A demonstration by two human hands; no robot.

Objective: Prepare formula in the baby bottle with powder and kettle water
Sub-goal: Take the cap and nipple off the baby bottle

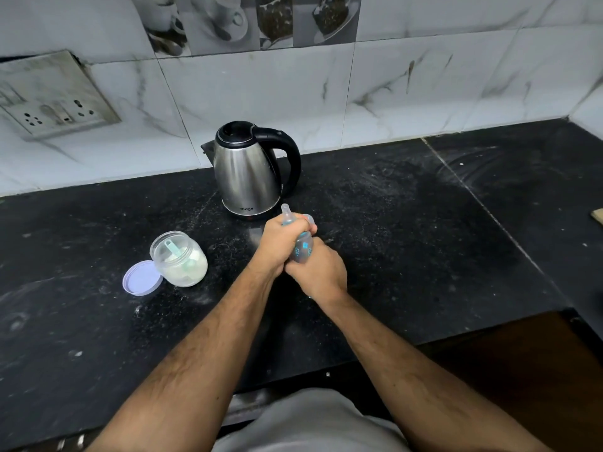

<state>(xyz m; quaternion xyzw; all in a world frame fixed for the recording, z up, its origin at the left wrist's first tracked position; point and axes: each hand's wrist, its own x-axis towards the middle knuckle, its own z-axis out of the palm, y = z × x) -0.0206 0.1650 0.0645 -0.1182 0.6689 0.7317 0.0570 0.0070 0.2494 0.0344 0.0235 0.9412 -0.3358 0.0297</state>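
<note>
A small clear baby bottle [301,248] with blue markings is held over the black counter, its teat pointing up and away. My left hand [280,244] wraps around the bottle's top and teat collar. My right hand [318,272] grips its lower body. Behind the hands stands a steel kettle [249,172] with a black handle and shut lid. To the left sits an open clear jar of white powder [179,258] with a green scoop inside. Its lilac lid [142,278] lies beside it.
The black stone counter [424,239] is dusted with powder. A tiled wall runs along the back, with a switch and socket plate [54,99] at the left. The counter's front edge is near my body. A small object [597,216] shows at the right edge.
</note>
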